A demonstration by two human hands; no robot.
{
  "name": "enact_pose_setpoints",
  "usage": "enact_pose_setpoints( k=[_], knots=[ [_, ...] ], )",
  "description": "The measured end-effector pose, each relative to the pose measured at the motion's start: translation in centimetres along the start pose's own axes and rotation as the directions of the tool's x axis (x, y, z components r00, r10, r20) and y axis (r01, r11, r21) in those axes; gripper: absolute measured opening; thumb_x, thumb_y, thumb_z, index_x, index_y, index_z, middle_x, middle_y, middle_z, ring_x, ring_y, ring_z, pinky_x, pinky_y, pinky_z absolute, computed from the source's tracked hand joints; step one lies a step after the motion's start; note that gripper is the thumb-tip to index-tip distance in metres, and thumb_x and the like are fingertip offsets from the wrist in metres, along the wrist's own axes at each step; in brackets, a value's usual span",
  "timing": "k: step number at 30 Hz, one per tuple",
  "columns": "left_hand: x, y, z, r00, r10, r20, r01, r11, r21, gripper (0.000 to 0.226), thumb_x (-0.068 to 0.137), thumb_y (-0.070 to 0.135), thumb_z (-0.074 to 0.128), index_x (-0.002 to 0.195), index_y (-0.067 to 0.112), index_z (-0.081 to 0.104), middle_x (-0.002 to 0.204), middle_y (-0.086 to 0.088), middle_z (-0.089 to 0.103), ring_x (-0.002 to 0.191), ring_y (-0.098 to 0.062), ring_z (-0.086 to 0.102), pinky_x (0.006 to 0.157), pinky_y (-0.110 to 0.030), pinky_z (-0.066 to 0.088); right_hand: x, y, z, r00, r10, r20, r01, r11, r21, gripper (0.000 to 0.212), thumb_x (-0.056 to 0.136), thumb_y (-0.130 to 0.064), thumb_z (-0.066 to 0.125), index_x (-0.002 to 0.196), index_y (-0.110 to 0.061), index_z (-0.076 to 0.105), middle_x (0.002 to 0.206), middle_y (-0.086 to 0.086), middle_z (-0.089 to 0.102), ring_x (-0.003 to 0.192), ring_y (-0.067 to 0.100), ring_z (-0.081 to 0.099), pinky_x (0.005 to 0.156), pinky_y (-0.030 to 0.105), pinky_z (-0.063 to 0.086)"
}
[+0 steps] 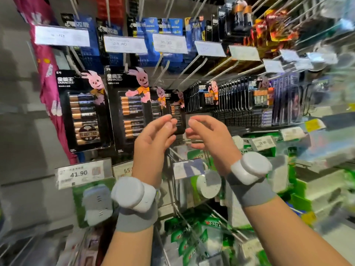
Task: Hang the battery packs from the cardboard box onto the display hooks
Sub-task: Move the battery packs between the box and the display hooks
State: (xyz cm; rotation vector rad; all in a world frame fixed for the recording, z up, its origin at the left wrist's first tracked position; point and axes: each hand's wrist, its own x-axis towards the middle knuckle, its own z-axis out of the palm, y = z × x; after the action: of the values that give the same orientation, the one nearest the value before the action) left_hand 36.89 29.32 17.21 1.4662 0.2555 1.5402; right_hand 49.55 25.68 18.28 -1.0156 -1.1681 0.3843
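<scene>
Black battery packs with a pink rabbit hang in a row on the display hooks (194, 63). A large pack (84, 110) is at the left, with a second large pack (130, 110) beside it. A small pack (177, 110) hangs behind them at the middle. My left hand (155, 135) and my right hand (207, 131) are raised on either side of the small pack's lower half, fingers loosely curved. The left fingertips overlap its left edge. The right fingertips sit just off its right edge. Neither hand grips anything. The cardboard box is out of view.
Dense rows of small black packs (230, 95) fill the hooks to the right. Blue packs (149, 35) hang above, behind white price tags (170, 43). Bare hooks jut out at the upper middle. Green packaged goods (192, 235) hang below my wrists. A pink item (46, 60) hangs at the left.
</scene>
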Motion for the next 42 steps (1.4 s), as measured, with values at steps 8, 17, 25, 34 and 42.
enact_pose_setpoints(
  k=[8, 17, 25, 34, 42],
  knots=[
    [-2.1, -3.2, 5.4, 0.981, -0.177, 0.085, 0.18, 0.983, -0.027, 0.016, 0.097, 0.014, 0.053, 0.101, 0.02, 0.067, 0.099, 0.0, 0.075, 0.097, -0.014, 0.07, 0.085, -0.027, 0.054, -1.3, 0.2, -5.5, 0.999, 0.037, -0.019, -0.036, 0.998, 0.045, 0.005, 0.094, -0.02, 0.058, 0.093, -0.018, 0.063, 0.088, 0.009, 0.065, 0.079, 0.02, 0.062, 0.067, 0.029, 0.051],
    [-6.8, -8.1, 14.5, 0.944, -0.298, 0.139, 0.311, 0.946, -0.089, 0.016, 0.096, 0.012, 0.052, 0.094, 0.018, 0.067, 0.084, 0.005, 0.074, 0.082, -0.008, 0.069, 0.075, -0.019, 0.053, -4.9, 2.0, -16.2, 0.986, 0.13, -0.108, -0.13, 0.992, 0.012, 0.01, 0.094, -0.016, 0.057, 0.085, -0.018, 0.059, 0.078, 0.005, 0.064, 0.064, 0.012, 0.061, 0.059, 0.023, 0.053],
    [-11.2, -13.5, 21.6, 0.874, -0.439, 0.206, 0.464, 0.881, -0.091, 0.015, 0.095, 0.01, 0.053, 0.093, 0.018, 0.066, 0.076, 0.007, 0.074, 0.076, -0.009, 0.067, 0.075, -0.019, 0.054, -8.9, 4.8, -25.6, 0.934, 0.23, -0.275, -0.244, 0.97, -0.019, 0.016, 0.094, -0.016, 0.057, 0.079, -0.016, 0.06, 0.07, 0.005, 0.062, 0.065, 0.018, 0.061, 0.054, 0.023, 0.051],
    [-16.6, -21.7, 27.7, 0.72, -0.611, 0.328, 0.642, 0.766, 0.016, 0.013, 0.094, 0.007, 0.055, 0.09, 0.016, 0.064, 0.075, 0.001, 0.07, 0.069, -0.008, 0.062, 0.064, -0.014, 0.05, -13.5, 10.1, -33.7, 0.81, 0.365, -0.459, -0.403, 0.915, 0.016, 0.016, 0.095, -0.013, 0.055, 0.08, -0.01, 0.057, 0.065, 0.008, 0.06, 0.055, 0.016, 0.057, 0.051, 0.024, 0.049],
    [-19.5, -30.7, 30.1, 0.551, -0.738, 0.388, 0.751, 0.642, 0.154, 0.016, 0.094, 0.005, 0.055, 0.085, 0.017, 0.06, 0.054, 0.012, 0.066, 0.051, 0.002, 0.059, 0.055, -0.01, 0.046, -16.3, 16.6, -37.5, 0.676, 0.468, -0.569, -0.52, 0.85, 0.083, 0.013, 0.096, -0.013, 0.053, 0.086, -0.007, 0.056, 0.066, 0.008, 0.058, 0.058, 0.018, 0.055, 0.051, 0.023, 0.048]
  ],
)
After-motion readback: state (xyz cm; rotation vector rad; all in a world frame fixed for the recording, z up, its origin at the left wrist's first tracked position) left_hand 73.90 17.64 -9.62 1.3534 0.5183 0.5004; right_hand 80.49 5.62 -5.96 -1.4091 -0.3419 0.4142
